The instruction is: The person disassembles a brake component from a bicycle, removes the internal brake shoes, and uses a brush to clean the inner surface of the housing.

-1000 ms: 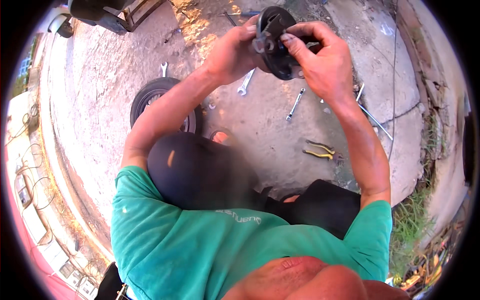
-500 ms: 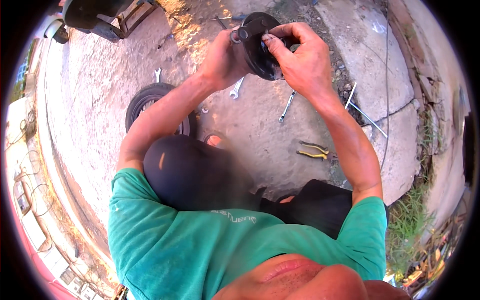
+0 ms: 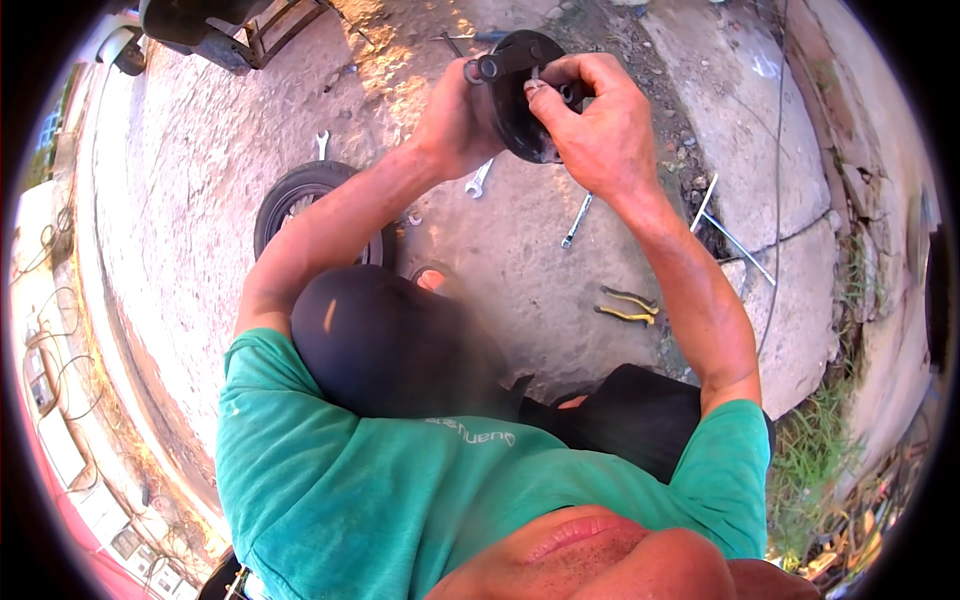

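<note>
I hold a round black metal hub (image 3: 515, 95) up in front of me with both hands. My left hand (image 3: 455, 125) grips its left side from behind. My right hand (image 3: 595, 130) wraps over its right side, fingertips pinching a small part at the hub's centre. A short bolt or shaft end (image 3: 480, 68) sticks out at the hub's upper left. Both arms reach up from my green shirt.
Below on the concrete ground lie a small black tyre (image 3: 300, 205), spanners (image 3: 478, 178) (image 3: 577, 220) (image 3: 322, 143), yellow-handled pliers (image 3: 625, 305) and thin metal rods (image 3: 735, 240). A dark vehicle part (image 3: 215, 25) stands top left. Grass (image 3: 825, 450) grows at right.
My hands and the hub have shifted up and slightly left in view. The right fingers have moved further over the hub's centre.
</note>
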Available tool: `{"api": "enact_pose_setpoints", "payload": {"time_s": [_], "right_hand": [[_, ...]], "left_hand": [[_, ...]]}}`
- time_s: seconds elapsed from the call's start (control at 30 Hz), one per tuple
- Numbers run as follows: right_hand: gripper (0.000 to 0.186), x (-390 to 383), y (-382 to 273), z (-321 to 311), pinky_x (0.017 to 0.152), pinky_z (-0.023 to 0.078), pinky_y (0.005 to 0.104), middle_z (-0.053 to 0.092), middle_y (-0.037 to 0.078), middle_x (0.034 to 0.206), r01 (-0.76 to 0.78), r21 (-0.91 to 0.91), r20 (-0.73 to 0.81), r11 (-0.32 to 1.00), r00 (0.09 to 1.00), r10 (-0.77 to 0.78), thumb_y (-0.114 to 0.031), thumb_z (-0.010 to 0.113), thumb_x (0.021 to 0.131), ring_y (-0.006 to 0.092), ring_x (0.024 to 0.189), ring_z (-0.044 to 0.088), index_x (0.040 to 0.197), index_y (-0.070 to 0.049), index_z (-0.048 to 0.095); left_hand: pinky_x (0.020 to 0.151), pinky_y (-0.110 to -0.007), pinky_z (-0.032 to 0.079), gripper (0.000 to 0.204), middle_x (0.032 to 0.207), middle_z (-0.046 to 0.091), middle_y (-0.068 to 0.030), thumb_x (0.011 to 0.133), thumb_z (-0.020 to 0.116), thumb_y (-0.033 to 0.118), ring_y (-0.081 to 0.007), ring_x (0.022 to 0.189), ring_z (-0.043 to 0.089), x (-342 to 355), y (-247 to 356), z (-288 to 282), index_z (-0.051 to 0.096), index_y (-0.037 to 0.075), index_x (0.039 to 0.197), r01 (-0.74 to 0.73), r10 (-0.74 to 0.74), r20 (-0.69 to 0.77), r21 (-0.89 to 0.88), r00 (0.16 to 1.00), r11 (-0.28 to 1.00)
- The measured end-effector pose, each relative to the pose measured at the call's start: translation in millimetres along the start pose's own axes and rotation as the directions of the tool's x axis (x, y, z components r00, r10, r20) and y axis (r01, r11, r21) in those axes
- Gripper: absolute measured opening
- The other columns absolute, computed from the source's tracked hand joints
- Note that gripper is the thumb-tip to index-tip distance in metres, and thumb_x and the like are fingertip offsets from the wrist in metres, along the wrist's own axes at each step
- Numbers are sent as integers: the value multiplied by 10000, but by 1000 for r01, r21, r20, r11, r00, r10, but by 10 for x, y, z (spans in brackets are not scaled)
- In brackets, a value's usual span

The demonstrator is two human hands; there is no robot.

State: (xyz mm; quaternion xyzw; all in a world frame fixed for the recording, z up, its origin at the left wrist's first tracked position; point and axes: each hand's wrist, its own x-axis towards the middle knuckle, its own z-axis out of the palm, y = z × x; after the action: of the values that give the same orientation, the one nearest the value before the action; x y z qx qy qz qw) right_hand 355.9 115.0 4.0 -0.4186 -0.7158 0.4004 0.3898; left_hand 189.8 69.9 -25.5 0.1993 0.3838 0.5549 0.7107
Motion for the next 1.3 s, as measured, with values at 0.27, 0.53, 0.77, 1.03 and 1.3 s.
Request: {"api": "enact_pose_setpoints", "payload": {"time_s": [0.27,0.53,0.77,1.03,1.3], "right_hand": [[265,-3,37,30,816,562,412,694,139,948,-8,-79,36,997,999,11,-277,771,769,319,870,702,853,-29,727],[215,-129,68,-23,788,588,405,727,139,1002,154,-62,52,986,987,-151,-195,753,774,311,878,725,872,-16,683],[203,141,-45,-538,756,566,289,740,76,914,-148,104,309,983,945,110,-144,766,875,126,834,697,997,-1,689],[212,267,-77,-864,759,541,269,721,33,934,-336,242,473,910,860,192,-125,740,909,96,814,659,1074,-1,696],[250,163,-151,-1138,804,551,272,721,26,946,-295,204,515,933,844,154,-113,751,896,95,863,674,1113,4,705]], "left_hand": [[1079,-474,477,625,1343,633,-92,983,381,495,-251,1236,617,-49,-9,1,551,63,1401,40,-40,-6,-22,999,999],[1108,-481,463,616,1353,632,-111,988,381,471,-274,1239,617,35,-17,-134,540,65,1424,1,4,50,-87,999,996],[1138,-477,449,697,1493,552,-117,965,485,444,-263,1331,568,26,116,-451,405,75,1551,38,-58,163,120,985,992],[1199,-387,380,965,1592,432,-146,855,705,449,-239,1425,487,31,169,-324,285,20,1610,-161,36,365,317,930,935],[1176,-511,410,630,1496,563,-135,1010,422,450,-296,1329,577,48,-56,-397,491,80,1515,372,-167,526,-313,834,874]]}}
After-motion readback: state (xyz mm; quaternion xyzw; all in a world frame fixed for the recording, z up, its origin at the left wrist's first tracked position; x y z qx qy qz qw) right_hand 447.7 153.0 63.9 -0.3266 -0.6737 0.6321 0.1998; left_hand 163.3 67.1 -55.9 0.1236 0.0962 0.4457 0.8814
